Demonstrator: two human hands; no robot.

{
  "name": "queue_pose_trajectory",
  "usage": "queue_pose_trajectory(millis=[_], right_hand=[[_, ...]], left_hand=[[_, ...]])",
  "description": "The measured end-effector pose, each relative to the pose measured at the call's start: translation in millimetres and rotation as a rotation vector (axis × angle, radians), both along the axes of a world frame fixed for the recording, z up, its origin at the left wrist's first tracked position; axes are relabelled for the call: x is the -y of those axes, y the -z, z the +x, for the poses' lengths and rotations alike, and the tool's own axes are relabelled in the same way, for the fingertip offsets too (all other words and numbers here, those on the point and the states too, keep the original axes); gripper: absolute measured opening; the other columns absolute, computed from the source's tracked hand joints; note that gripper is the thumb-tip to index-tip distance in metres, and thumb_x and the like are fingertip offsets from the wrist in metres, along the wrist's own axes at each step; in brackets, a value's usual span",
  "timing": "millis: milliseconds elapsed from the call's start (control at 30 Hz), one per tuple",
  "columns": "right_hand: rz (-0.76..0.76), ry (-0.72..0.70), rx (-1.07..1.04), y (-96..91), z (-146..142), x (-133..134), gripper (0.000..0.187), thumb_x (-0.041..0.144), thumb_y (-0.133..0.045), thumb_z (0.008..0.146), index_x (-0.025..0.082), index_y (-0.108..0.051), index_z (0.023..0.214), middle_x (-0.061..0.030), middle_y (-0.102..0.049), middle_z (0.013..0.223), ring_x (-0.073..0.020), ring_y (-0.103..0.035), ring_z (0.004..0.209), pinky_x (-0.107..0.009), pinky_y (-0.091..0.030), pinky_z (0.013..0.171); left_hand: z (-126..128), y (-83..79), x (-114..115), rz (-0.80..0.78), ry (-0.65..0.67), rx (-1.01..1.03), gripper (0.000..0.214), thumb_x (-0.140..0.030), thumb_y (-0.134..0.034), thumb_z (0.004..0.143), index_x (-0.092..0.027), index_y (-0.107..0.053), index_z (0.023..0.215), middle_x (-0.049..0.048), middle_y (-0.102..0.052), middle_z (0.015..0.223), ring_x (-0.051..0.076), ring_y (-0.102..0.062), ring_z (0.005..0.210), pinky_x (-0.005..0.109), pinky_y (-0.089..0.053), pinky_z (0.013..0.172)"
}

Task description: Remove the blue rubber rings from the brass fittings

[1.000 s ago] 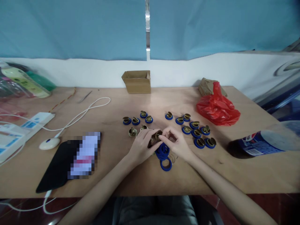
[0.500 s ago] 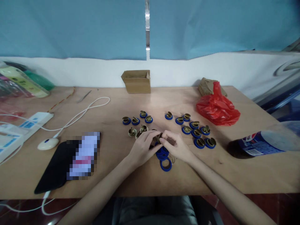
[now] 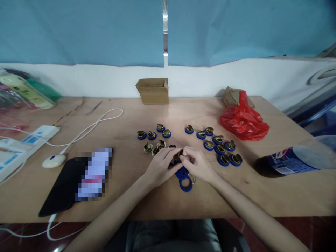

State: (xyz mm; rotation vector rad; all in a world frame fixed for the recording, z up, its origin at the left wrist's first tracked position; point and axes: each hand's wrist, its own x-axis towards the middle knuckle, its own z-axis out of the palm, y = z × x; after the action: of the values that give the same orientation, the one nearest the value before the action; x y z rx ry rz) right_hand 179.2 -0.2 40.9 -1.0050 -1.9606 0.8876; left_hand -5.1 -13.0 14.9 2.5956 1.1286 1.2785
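Note:
Over the middle of the table, my left hand [image 3: 161, 164] and my right hand [image 3: 198, 162] meet with closed fingertips. Between them they pinch a small round brass-coloured metal piece [image 3: 180, 155], mostly covered by the fingers. Just below lie several blue rings [image 3: 186, 184], partly overlapping, with thin wire-like loops beside them. Beyond my left hand are several pale-rimmed metal pieces [image 3: 148, 148]. Farther back stand blue-rimmed brass pieces with raised flaps [image 3: 151, 135]. A larger group of the same blue-rimmed pieces [image 3: 219, 149] spreads to the right of my right hand.
A small open cardboard box [image 3: 154, 95] stands by the wall. At right are a red plastic bag [image 3: 244, 122] and a cola bottle [image 3: 286, 161] lying down. On the left lie phones [image 3: 64, 185], a white charging cable [image 3: 86, 132] and a power strip [image 3: 43, 134].
My fingers have shifted slightly around the brass-coloured piece, and a little more of it shows. The things lying on the table have not moved.

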Motion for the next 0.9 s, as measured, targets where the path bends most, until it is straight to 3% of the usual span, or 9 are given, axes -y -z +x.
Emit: queue_pose_trajectory(millis=[900], right_hand=[[-0.039, -0.035, -0.072, 0.3, -0.3, 0.9, 0.029, 0.018, -0.044, 0.086, 0.022, -0.030, 0.062, 0.0033, -0.039, 0.062, -0.0127, -0.040, 0.059, -0.028, -0.029, 0.057]], left_hand=[[4.8, -2.7, 2.5, -0.043, 0.028, 0.080, 0.038, -0.028, -0.065, 0.092, -0.019, -0.053, 0.127, 0.0116, -0.071, 0.113, 0.023, -0.069, 0.107, 0.038, -0.058, 0.093]])
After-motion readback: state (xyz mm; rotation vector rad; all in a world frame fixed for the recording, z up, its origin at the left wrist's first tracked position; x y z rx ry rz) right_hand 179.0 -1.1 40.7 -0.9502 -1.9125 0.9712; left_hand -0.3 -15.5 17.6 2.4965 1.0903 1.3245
